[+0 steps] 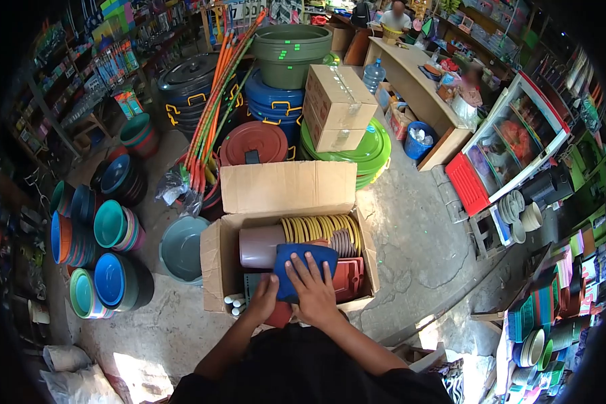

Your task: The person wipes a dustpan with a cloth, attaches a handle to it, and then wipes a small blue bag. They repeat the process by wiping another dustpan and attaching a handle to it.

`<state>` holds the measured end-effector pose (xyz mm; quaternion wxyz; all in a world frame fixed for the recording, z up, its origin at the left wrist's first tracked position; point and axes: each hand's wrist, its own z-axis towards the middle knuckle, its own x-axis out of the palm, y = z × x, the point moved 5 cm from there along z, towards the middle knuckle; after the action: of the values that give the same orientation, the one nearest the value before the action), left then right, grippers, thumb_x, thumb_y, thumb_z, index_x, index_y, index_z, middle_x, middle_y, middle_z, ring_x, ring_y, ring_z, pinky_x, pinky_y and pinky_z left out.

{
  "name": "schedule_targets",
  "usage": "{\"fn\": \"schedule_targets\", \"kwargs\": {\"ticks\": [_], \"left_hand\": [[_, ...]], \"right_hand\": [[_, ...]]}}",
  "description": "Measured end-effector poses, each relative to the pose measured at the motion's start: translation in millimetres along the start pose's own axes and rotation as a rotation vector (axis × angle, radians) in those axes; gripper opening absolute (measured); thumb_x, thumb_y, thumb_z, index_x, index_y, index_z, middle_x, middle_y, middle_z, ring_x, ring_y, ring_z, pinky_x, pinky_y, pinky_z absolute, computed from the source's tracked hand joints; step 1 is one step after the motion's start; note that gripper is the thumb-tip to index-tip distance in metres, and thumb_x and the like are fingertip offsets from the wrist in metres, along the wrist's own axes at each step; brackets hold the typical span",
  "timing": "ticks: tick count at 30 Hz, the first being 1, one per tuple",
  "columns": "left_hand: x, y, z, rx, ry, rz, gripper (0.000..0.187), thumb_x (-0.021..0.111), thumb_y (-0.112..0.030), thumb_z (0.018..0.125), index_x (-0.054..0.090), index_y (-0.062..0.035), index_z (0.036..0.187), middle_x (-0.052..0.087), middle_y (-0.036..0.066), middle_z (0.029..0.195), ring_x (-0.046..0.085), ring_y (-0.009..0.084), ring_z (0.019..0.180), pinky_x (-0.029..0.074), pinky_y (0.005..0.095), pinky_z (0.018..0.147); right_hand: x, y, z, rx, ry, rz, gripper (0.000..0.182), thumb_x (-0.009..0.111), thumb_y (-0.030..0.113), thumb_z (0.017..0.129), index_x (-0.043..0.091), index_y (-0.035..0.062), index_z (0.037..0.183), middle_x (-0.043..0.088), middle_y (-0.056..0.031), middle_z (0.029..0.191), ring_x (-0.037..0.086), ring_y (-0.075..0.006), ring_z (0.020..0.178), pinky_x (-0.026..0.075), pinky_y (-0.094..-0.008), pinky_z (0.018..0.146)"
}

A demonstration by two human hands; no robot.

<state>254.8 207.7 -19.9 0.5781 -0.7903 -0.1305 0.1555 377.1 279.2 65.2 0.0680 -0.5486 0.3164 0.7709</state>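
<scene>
A blue, cloth-like piece [308, 256] with a squarish outline is over the front middle of an open cardboard box [288, 188]. My right hand [311, 291] lies flat on it, fingers spread. At its lower left edge is my left hand [264, 299], closed with the thumb up; part of its fingers is hidden. Inside the box are a mauve plastic pot [259, 246], a row of yellow-rimmed stacked pots [320, 227], grey-brown rims [343, 242] and a red plastic container [351, 277]. White rolled ends [235, 302] show in the left front corner.
Stacked basins and buckets [118, 224] stand on the left. A grey-blue basin [182, 249] is beside the box. Behind it are a closed carton [339, 108], lidded tubs [254, 143] and tall orange poles [212, 101]. A person [395, 20] is at the far counter [417, 81].
</scene>
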Motion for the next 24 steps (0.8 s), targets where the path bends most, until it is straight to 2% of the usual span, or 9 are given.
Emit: {"fn": "schedule_targets", "kwargs": {"ticks": [2, 4, 8, 12, 14, 15, 17, 20, 24], "left_hand": [[-1, 5, 15, 0.021, -0.045, -0.366, 0.053, 0.039, -0.044, 0.103, 0.055, 0.0031, 0.121, 0.061, 0.011, 0.109, 0.057, 0.0179, 0.099, 0.045, 0.0333, 0.089], [-2, 2, 21, -0.022, -0.063, -0.421, 0.056, 0.042, -0.047, 0.101, 0.053, 0.0028, 0.123, 0.060, 0.011, 0.113, 0.057, 0.0180, 0.100, 0.045, 0.0327, 0.090], [-2, -3, 24, -0.167, -0.119, -0.628, 0.064, 0.047, -0.055, 0.096, 0.050, 0.0008, 0.128, 0.059, 0.012, 0.118, 0.059, 0.0200, 0.101, 0.047, 0.0332, 0.091], [1, -18, 28, -0.255, -0.072, -0.881, 0.062, 0.045, -0.055, 0.097, 0.049, -0.0019, 0.129, 0.062, 0.016, 0.115, 0.064, 0.0264, 0.100, 0.051, 0.0399, 0.089], [-2, -5, 30, -0.244, -0.097, -0.881, 0.058, 0.044, -0.052, 0.098, 0.049, -0.0023, 0.128, 0.063, 0.018, 0.113, 0.065, 0.0300, 0.099, 0.051, 0.0434, 0.090], [0, 1, 29, -0.301, -0.020, -0.974, 0.057, 0.044, -0.050, 0.098, 0.048, -0.0026, 0.129, 0.062, 0.018, 0.116, 0.064, 0.0300, 0.102, 0.051, 0.0439, 0.091], [0, 1, 28, -0.357, 0.064, -1.060, 0.055, 0.043, -0.049, 0.099, 0.048, -0.0029, 0.130, 0.061, 0.018, 0.119, 0.063, 0.0299, 0.105, 0.050, 0.0445, 0.092], [-11, 1, 32, -0.221, -0.013, -1.180, 0.052, 0.041, -0.045, 0.100, 0.046, -0.0040, 0.132, 0.059, 0.016, 0.124, 0.060, 0.0293, 0.111, 0.049, 0.0452, 0.096], [-29, 29, 38, -0.240, 0.049, -1.227, 0.051, 0.042, -0.044, 0.100, 0.044, -0.0058, 0.134, 0.056, 0.014, 0.127, 0.057, 0.0284, 0.116, 0.045, 0.0458, 0.100]], "right_hand": [[19, 4, -7, -0.050, 0.035, -0.024, 0.083, 0.073, 0.019, 0.068, 0.040, 0.0079, 0.144, 0.033, -0.0081, 0.153, 0.027, -0.0312, 0.142, 0.020, -0.0541, 0.114], [30, 10, -13, -0.079, 0.060, 0.143, 0.083, 0.073, 0.020, 0.069, 0.040, 0.0083, 0.144, 0.032, -0.0076, 0.153, 0.024, -0.0302, 0.144, 0.019, -0.0538, 0.114], [42, 17, -22, -0.091, 0.066, 0.230, 0.084, 0.074, 0.023, 0.069, 0.039, 0.0081, 0.144, 0.033, -0.0070, 0.153, 0.024, -0.0312, 0.144, 0.021, -0.0534, 0.114], [65, 11, -38, -0.169, 0.104, 0.013, 0.088, 0.074, 0.021, 0.066, 0.039, 0.0099, 0.145, 0.033, -0.0059, 0.153, 0.027, -0.0314, 0.143, 0.020, -0.0511, 0.115], [67, 1, -42, -0.215, -0.037, 0.069, 0.079, 0.069, 0.024, 0.069, 0.044, 0.0130, 0.143, 0.037, -0.0033, 0.151, 0.029, -0.0294, 0.142, 0.018, -0.0490, 0.116], [71, -6, -45, -0.216, -0.035, 0.070, 0.079, 0.069, 0.024, 0.069, 0.044, 0.0130, 0.143, 0.037, -0.0033, 0.151, 0.029, -0.0294, 0.142, 0.018, -0.0490, 0.116], [68, -15, -51, -0.393, -0.202, -0.049, 0.064, 0.061, 0.026, 0.075, 0.052, 0.0182, 0.138, 0.042, -0.0009, 0.148, 0.033, -0.0282, 0.140, 0.015, -0.0479, 0.117], [72, -34, -69, -0.518, -0.252, -0.111, 0.055, 0.054, 0.030, 0.080, 0.057, 0.0222, 0.134, 0.047, 0.0003, 0.145, 0.036, -0.0280, 0.139, 0.013, -0.0480, 0.117], [79, -91, -83, -0.459, -0.288, -0.089, 0.057, 0.054, 0.031, 0.079, 0.055, 0.0234, 0.135, 0.047, -0.0039, 0.144, 0.037, -0.0282, 0.138, 0.014, -0.0502, 0.116]]}}
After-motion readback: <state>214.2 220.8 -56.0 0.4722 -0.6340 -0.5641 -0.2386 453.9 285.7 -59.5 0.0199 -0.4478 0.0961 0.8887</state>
